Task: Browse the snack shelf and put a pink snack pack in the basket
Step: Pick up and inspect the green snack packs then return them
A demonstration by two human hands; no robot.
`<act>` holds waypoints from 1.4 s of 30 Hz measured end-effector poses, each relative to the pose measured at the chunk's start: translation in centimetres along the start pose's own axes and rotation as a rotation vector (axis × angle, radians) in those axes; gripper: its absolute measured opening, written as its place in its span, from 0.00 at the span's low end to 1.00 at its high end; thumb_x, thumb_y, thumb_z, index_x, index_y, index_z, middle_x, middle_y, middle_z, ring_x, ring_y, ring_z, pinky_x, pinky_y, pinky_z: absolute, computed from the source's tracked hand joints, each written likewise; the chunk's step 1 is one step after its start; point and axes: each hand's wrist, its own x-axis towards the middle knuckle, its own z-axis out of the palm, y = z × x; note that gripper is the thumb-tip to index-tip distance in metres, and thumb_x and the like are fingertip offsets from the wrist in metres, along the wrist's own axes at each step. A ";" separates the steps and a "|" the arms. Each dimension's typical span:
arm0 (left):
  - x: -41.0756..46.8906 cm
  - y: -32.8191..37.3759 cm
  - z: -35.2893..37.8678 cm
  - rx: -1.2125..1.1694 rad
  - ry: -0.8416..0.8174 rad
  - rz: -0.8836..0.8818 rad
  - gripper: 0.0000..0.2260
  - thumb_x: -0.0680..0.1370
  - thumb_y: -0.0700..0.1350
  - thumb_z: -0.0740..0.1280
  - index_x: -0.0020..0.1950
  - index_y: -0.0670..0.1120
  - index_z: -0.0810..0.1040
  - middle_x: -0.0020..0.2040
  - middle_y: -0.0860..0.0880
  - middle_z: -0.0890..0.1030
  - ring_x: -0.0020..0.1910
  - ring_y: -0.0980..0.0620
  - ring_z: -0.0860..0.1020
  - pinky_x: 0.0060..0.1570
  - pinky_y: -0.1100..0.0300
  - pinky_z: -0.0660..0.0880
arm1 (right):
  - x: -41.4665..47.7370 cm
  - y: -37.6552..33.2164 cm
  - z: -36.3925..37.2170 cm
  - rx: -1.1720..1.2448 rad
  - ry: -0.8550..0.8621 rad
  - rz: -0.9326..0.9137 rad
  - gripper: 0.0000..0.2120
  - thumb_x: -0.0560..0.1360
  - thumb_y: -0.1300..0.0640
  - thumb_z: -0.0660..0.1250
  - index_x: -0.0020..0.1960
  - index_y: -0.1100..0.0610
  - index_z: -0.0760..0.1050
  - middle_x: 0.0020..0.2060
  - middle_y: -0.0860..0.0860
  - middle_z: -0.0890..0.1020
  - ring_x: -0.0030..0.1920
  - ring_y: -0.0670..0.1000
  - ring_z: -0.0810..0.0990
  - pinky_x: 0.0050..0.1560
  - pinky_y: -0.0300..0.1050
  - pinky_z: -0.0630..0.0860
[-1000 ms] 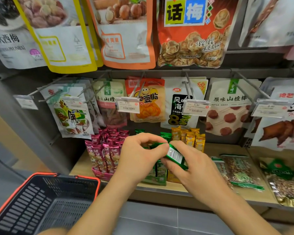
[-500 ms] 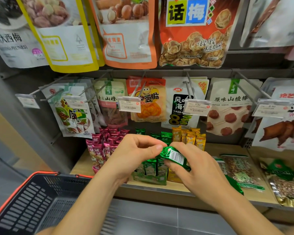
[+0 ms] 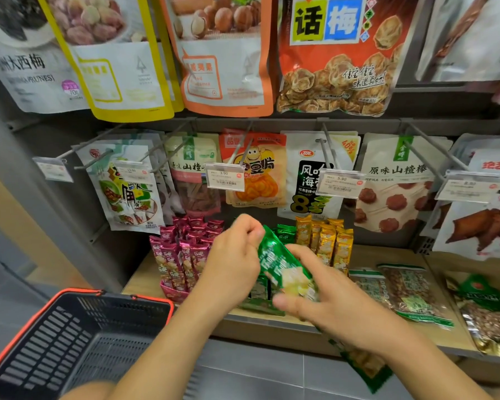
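Both hands hold a green snack pack point(image 3: 280, 264) in front of the low shelf. My left hand point(image 3: 231, 264) pinches its top end. My right hand point(image 3: 324, 301) grips its lower end from the right, and another green pack point(image 3: 367, 368) shows beneath that wrist. Several pink snack packs point(image 3: 182, 255) stand upright in a pink tray just left of my left hand. The black basket point(image 3: 78, 339) with an orange rim hangs at the lower left, with nothing visible inside.
Green packs point(image 3: 260, 293) and yellow packs point(image 3: 326, 243) stand right of the pink ones. Flat nut bags point(image 3: 407, 290) lie on the wooden shelf point(image 3: 367, 252) to the right. Hanging snack bags on metal hooks point(image 3: 326, 148) with price tags point(image 3: 225, 180) jut out above the hands.
The green pack has turned from showing its barcode back to showing its front, and it is now tilted upright between my hands. The view has moved slightly closer to the shelf.
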 end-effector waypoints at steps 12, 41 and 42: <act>1.2 -1.2 -1.8 -1.024 -0.087 -0.381 0.25 0.61 0.53 0.79 0.57 0.52 0.82 0.51 0.45 0.84 0.47 0.50 0.82 0.45 0.56 0.80 | -0.9 -0.5 -0.3 0.243 0.001 0.049 0.18 0.76 0.43 0.66 0.64 0.42 0.70 0.48 0.40 0.80 0.39 0.48 0.82 0.45 0.51 0.82; -0.6 -0.1 4.0 -0.908 -0.082 -0.338 0.15 0.60 0.50 0.79 0.45 0.52 0.83 0.45 0.47 0.85 0.46 0.48 0.84 0.45 0.55 0.79 | -0.1 -0.4 -0.2 0.380 0.152 0.125 0.21 0.74 0.35 0.56 0.58 0.41 0.79 0.57 0.43 0.81 0.59 0.42 0.77 0.65 0.48 0.71; -0.6 0.0 4.2 -0.887 -0.082 -0.329 0.16 0.61 0.50 0.79 0.46 0.51 0.82 0.45 0.47 0.85 0.46 0.48 0.84 0.45 0.55 0.79 | -0.1 -0.5 -0.5 0.368 0.137 0.117 0.19 0.75 0.35 0.58 0.58 0.42 0.80 0.58 0.46 0.81 0.61 0.44 0.77 0.67 0.50 0.70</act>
